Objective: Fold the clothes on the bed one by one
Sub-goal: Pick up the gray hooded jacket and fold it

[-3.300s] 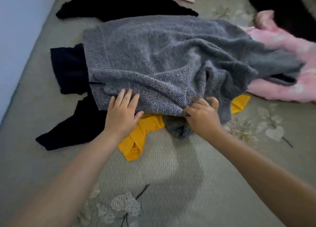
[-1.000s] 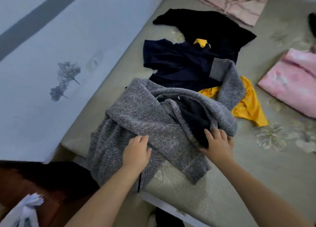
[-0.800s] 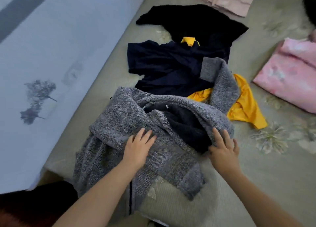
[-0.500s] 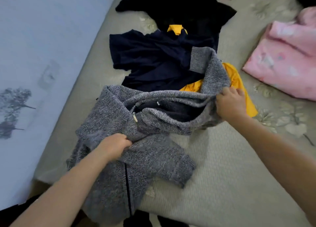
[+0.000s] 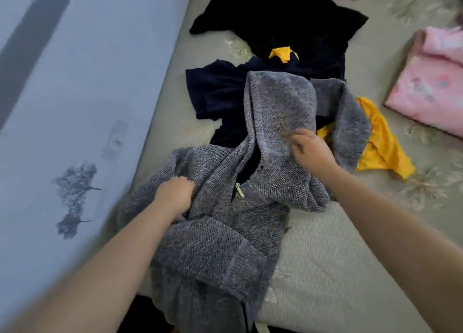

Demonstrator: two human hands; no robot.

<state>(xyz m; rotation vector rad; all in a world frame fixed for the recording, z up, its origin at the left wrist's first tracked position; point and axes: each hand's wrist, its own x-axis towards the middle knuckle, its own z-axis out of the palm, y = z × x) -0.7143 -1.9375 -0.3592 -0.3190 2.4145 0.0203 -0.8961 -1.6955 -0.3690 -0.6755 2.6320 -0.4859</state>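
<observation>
Grey-green bed beside a pale wall. Left hand fisted on the grey zip hoodie near its collar — right hand pinches the hood. Hoodie hangs over the bed edge, overlapping navy garment and yellow garment; pink garment well apart.

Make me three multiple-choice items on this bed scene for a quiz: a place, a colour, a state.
1. Where does the pink garment lie?
A. the bed's right side
B. beneath the hoodie
C. the floor

2. What colour is the garment beside the grey hoodie's hood?
A. green
B. yellow
C. white

3. What is the left hand doing?
A. hanging idle
B. gripping the hoodie
C. holding a hanger

Answers: 1 A, it lies apart at right; 2 B, the yellow garment shows there; 3 B, fingers curl into the knit.
</observation>
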